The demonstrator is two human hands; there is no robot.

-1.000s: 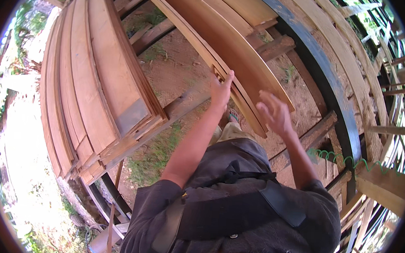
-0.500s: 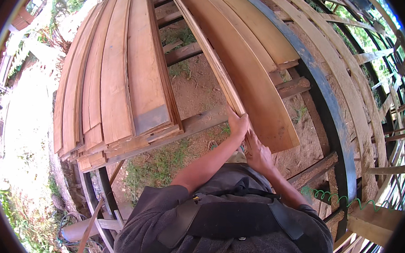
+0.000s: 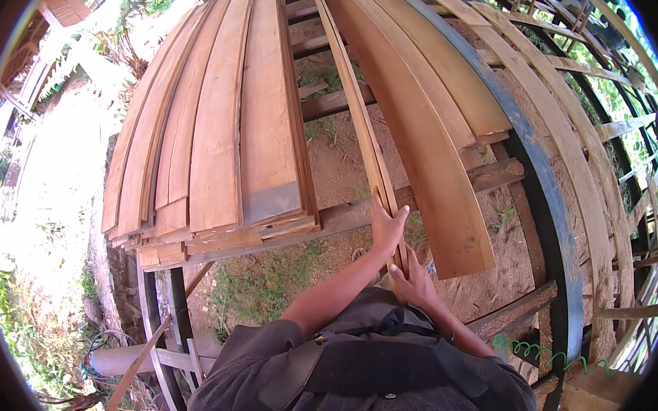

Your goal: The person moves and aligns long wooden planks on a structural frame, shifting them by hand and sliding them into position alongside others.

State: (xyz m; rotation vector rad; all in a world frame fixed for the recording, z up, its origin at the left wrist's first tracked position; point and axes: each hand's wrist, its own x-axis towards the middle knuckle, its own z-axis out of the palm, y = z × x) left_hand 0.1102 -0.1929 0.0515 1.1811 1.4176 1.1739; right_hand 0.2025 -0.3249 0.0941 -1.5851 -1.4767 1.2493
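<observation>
A long wooden plank [image 3: 365, 135] stands on its narrow edge and runs away from my body. A line along its edge may mark two boards pressed together; I cannot tell. My left hand [image 3: 388, 228] is closed round the plank, its thumb across the upper edge. Closer to my waist, my right hand [image 3: 416, 285] grips the near end from the right side. To the right of the plank lies a wide, smooth board [image 3: 430, 159], apart from it at the near end. Left of it, beyond a gap, are stacked planks [image 3: 270, 119] laid side by side.
Dark cross beams [image 3: 343, 215] carry the boards above grass and soil. On the right runs a blue-black metal rail [image 3: 546, 173], with long timber strips [image 3: 573, 153] beyond it. A green coiled hose [image 3: 535, 350] hangs near a wooden block [image 3: 604, 395] at the lower right.
The held plank has come away from the wide board, leaving a gap between them at the near end. Both hands keep their hold. The whole view has shifted slightly.
</observation>
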